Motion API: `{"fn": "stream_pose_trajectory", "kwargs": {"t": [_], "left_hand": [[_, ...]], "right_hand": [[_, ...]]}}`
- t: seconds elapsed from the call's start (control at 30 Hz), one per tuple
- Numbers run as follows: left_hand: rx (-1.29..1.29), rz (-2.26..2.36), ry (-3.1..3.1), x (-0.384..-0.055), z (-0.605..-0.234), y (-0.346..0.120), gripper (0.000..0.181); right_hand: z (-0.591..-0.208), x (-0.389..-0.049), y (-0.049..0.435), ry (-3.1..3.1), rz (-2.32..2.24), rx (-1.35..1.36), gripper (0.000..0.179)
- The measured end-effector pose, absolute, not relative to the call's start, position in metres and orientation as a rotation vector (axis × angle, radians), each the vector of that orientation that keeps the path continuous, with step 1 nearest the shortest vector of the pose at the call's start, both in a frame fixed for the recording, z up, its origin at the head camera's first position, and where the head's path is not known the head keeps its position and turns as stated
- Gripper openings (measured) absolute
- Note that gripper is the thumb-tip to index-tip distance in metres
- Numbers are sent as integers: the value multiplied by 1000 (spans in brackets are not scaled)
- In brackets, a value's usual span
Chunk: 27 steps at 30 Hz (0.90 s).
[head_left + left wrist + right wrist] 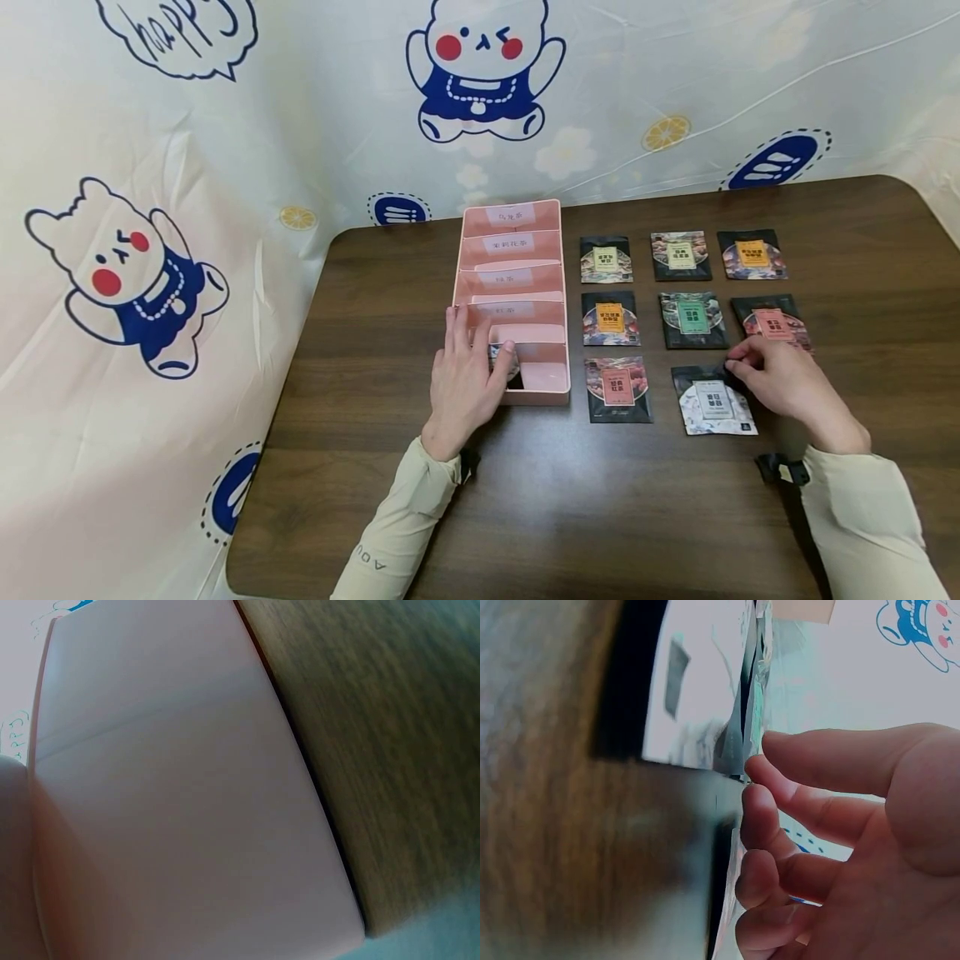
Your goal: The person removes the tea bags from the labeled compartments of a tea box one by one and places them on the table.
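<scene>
My left hand (463, 387) rests over the front left part of a pink divided box (566, 333), its fingers lying forward along the left rim and its thumb over the front compartment. In that compartment stands a dark-and-white sachet (514, 379), partly hidden by the hand. The left wrist view shows the box's outer side wall (187, 795). My right hand (783, 383) pinches the upper right corner of a white-and-black tea sachet (714, 402) between thumb and index finger. In the right wrist view, the other fingers (759, 877) are loosely bent.
Several other tea sachets lie in rows right of the box, among them a green-labelled one (693, 318), an orange-labelled one (611, 318) and a red-labelled one (618, 390). Another red-labelled sachet (772, 321) lies partly behind the right hand. A printed cloth (337, 108) hangs behind the wooden table (360, 333).
</scene>
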<state>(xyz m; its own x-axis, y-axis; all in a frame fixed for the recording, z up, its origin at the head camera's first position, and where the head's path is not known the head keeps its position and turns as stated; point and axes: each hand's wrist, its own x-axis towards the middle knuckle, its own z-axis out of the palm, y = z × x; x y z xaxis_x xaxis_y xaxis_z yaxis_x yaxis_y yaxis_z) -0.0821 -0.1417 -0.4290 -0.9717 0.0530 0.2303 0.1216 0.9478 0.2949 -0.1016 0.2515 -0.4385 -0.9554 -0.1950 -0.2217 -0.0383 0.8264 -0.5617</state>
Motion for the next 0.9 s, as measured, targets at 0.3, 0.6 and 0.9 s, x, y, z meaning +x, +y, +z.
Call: {"fn": "stream_pose_trajectory", "kwargs": {"t": [0.3, 0.6, 0.9], "left_hand": [[-138, -467, -2872, -82, -429, -142, 62], [-133, -518, -2860, -82, -427, -142, 54], [-120, -517, -2845, -82, -428, -142, 48]], "right_hand": [[-433, -103, 237, 2828, -964, -209, 20], [-416, -106, 192, 2834, -1178, -360, 20], [-399, -110, 133, 2725, -1269, -505, 19]]}}
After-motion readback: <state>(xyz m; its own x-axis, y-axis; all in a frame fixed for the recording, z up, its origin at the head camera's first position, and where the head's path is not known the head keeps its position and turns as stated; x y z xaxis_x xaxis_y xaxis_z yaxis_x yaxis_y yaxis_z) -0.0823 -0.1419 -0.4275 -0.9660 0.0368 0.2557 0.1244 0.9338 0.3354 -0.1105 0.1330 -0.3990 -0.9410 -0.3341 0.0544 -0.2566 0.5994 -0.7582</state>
